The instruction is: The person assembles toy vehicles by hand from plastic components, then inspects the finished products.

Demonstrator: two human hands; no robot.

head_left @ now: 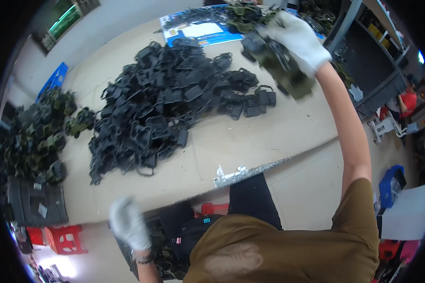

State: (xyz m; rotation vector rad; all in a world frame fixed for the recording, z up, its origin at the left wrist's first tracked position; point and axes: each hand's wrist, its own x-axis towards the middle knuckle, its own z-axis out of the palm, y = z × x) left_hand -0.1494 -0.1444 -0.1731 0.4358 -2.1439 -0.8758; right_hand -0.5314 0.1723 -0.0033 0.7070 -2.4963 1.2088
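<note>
My right hand (pixel 295 40), in a white glove, is closed on an olive-green toy vehicle (pixel 288 70) with dark wheels and a black part at one end, held above the far right of the table. My left hand (pixel 127 222), also gloved in white, is by the table's front edge, blurred by motion. Its fingers are not clear, and nothing shows in it. Beneath it, partly hidden, is a dark container (pixel 163 250) with green and black pieces. A big heap of black plastic frame-like parts (pixel 160 99) covers the middle of the table.
More green toy vehicles are piled at the left (pixel 38 137), above a dark crate (pixel 37 202). Other green vehicles (pixel 245 16) and small dark parts (pixel 193 18) lie at the far edge on a blue-and-white sheet (pixel 200 33). Metal shelving (pixel 344 26) stands right.
</note>
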